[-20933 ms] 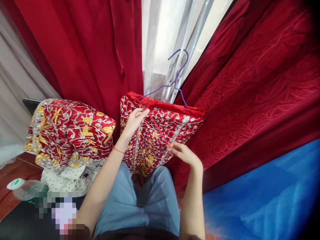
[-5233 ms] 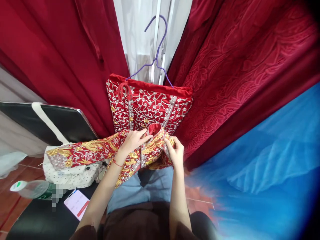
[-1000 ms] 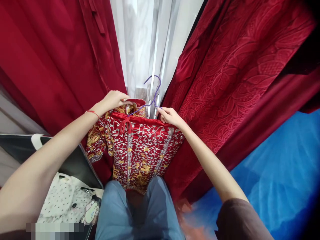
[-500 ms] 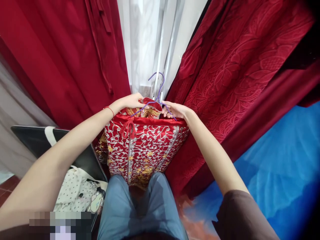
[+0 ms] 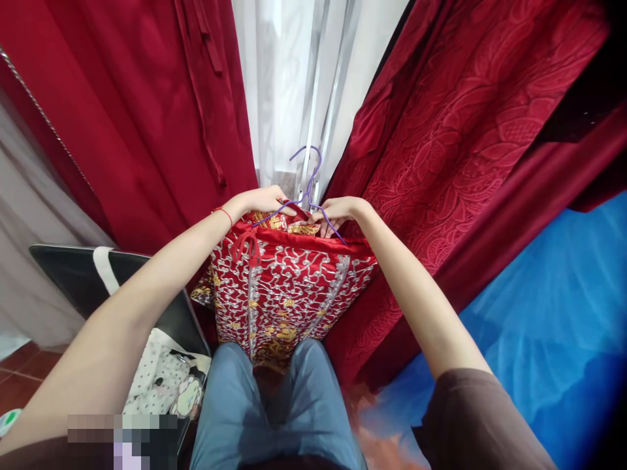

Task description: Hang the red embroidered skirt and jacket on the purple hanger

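A red garment (image 5: 294,287) with silver and gold embroidery hangs in front of my knees from a purple wire hanger (image 5: 309,183). Its red waistband crosses the hanger's lower arms, and a red cord is tied in a bow at the left. Behind the waistband shows a red collar with gold embroidery; whether it belongs to a second piece I cannot tell. My left hand (image 5: 267,199) is closed on the collar's left side, behind the hanger. On the other side, my right hand (image 5: 341,210) pinches the collar's right part, its fingertips partly hidden by the hanger.
A black chair (image 5: 73,277) stands at the left with a white dotted bag (image 5: 157,378) on its seat. Plain red cloth (image 5: 137,98) hangs at the left, patterned red cloth (image 5: 450,143) at the right. Shiny blue fabric (image 5: 548,307) spreads at the lower right.
My right hand has moved slightly left and its fingers have closed in on the collar. The collar between the hands has bunched lower behind the hanger.
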A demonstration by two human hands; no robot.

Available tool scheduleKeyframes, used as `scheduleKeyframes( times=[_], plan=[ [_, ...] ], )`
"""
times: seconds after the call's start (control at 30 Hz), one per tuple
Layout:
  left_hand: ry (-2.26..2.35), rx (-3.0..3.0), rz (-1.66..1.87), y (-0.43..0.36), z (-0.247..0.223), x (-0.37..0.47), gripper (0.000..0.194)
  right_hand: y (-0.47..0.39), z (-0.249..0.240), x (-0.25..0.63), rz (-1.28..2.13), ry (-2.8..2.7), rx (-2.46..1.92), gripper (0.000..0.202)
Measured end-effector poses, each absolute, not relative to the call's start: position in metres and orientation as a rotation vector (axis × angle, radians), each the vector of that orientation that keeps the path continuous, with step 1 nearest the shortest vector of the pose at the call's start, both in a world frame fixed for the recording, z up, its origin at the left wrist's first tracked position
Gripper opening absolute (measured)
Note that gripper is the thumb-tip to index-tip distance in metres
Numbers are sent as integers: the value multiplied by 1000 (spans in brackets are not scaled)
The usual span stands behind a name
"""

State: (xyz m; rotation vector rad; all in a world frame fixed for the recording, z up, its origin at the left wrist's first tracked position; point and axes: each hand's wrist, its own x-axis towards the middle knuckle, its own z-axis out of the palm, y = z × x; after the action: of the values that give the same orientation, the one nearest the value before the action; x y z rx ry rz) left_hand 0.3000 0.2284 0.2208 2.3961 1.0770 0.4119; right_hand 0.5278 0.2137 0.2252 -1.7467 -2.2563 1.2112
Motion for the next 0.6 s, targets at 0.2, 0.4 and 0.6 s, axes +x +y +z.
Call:
scheduleKeyframes(
  times=[0.2,0.4,0.6],
  plan=[
    [1110,2452,526,223,218,300,42,222,210,529,1196,-2176,-1741,60],
    [1095,2576,574,230,223,297,32,229,193,526,940,-2216,-1940,51],
    [1159,2766,563,232,230,298,28,214,189,527,618,-2417,-2003,23]
  ],
)
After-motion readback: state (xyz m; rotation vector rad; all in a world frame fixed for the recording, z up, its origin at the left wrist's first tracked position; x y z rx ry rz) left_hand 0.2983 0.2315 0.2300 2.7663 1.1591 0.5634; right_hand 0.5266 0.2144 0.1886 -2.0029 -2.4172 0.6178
